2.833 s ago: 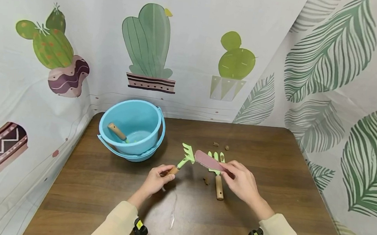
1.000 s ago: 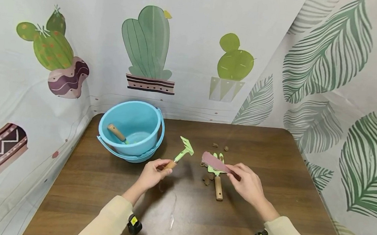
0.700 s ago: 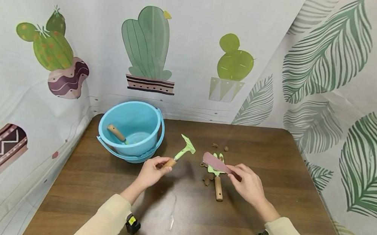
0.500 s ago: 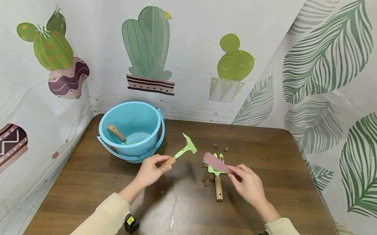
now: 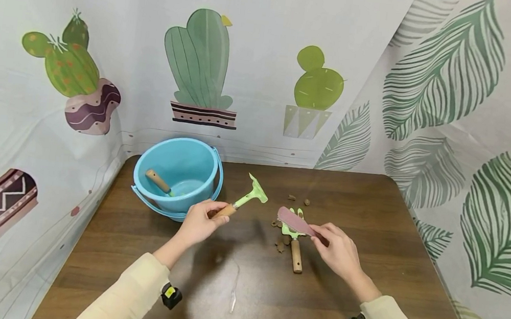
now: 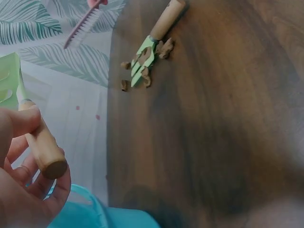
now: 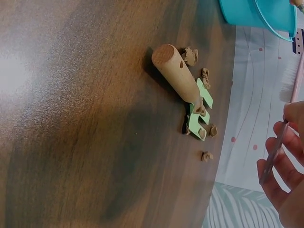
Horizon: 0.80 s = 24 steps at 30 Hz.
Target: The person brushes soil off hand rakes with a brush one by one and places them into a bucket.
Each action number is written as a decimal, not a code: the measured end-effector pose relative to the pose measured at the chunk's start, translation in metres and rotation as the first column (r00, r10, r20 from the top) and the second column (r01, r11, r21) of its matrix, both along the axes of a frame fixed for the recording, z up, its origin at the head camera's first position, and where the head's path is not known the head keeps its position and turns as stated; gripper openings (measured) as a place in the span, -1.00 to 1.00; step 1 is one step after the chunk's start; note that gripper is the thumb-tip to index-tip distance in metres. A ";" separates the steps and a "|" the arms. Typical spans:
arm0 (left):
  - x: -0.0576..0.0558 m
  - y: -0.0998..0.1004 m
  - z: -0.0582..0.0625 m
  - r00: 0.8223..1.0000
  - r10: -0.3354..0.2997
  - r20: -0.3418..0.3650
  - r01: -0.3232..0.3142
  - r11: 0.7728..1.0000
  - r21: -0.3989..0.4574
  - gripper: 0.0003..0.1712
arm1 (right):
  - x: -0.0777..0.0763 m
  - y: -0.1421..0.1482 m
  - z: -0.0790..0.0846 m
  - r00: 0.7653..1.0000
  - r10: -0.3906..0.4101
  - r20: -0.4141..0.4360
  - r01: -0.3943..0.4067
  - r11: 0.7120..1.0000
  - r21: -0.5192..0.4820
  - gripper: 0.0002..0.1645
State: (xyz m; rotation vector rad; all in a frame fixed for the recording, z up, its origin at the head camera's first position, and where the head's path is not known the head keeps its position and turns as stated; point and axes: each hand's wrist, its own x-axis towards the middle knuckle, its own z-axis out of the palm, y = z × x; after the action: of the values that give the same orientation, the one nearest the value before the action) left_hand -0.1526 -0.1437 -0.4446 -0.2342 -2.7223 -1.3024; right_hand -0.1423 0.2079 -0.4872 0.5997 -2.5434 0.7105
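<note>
My left hand [image 5: 199,222] grips the wooden handle of a small green hand rake [image 5: 254,192], its head raised over the table and pointing away to the right. In my right hand [image 5: 336,250] is a pink brush [image 5: 295,221], pinched by its handle with white bristles facing down, as the left wrist view shows. Below the brush a green garden fork [image 7: 178,76] with a wooden handle lies on the table. Brown crumbs of clay or soil [image 7: 190,56] lie on and around its tines. From above, the brush partly hides the fork's head.
A light blue bucket [image 5: 175,172] stands at the table's back left, its handle folded down. Inside leans another wooden-handled tool [image 5: 158,181]. Two small brown bits [image 5: 307,202] lie beyond the fork. A printed cloth hangs behind the brown table [image 5: 349,194].
My left hand has drawn the rake back to the left and up, away from the brush. My right hand with the brush has shifted slightly right.
</note>
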 end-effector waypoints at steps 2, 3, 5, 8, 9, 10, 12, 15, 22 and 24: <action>-0.001 -0.001 0.006 1.000 -0.004 -0.021 0.003 1.000 -0.028 -0.70 | 0.000 0.000 0.000 1.000 -0.002 0.004 0.002 1.000 0.004 -0.68; -0.001 -0.001 0.009 1.000 -0.006 -0.030 0.005 0.999 -0.043 -0.70 | 0.000 0.000 0.000 1.000 -0.003 0.006 0.003 1.000 0.006 -0.68; -0.003 -0.002 0.016 0.999 -0.010 -0.041 0.007 0.997 -0.081 -0.70 | 0.000 0.001 0.000 1.000 -0.005 0.009 0.005 1.000 0.010 -0.68; -0.006 -0.005 0.025 0.999 -0.009 -0.044 0.002 0.988 -0.156 -0.69 | 0.000 0.001 0.001 1.000 -0.008 0.015 0.008 1.000 0.014 -0.68; -0.007 -0.006 0.027 0.999 -0.007 -0.041 0.000 0.984 -0.179 -0.69 | 0.000 0.001 0.001 1.000 -0.009 0.018 0.009 1.000 0.015 -0.68; -0.009 -0.007 0.029 0.999 -0.006 -0.039 -0.001 0.980 -0.198 -0.69 | 0.000 0.001 0.001 1.000 -0.009 0.021 0.009 1.000 0.017 -0.68; -0.012 -0.009 0.034 0.999 -0.003 -0.032 -0.004 0.974 -0.225 -0.68 | 0.001 0.001 0.002 1.000 -0.009 0.029 0.009 1.000 0.019 -0.68; -0.016 -0.012 0.040 1.000 -0.005 -0.031 -0.004 0.967 -0.255 -0.66 | 0.001 0.001 0.002 0.999 -0.009 0.041 0.008 1.000 0.022 -0.68; -0.022 -0.020 0.055 0.998 -0.004 -0.063 -0.016 0.951 -0.308 -0.65 | 0.002 0.001 0.003 0.999 -0.011 0.052 0.010 1.000 0.027 -0.68; -0.023 -0.023 0.060 0.998 0.012 -0.069 -0.035 0.942 -0.334 -0.66 | 0.002 0.001 0.003 0.999 -0.008 0.051 0.007 1.000 0.027 -0.68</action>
State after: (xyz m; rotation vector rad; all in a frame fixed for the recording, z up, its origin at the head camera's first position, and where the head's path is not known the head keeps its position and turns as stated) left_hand -0.1754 -0.1665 -0.3845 -0.2677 -2.8637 -0.7997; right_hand -0.1408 0.2087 -0.4844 0.5876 -2.6047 0.6982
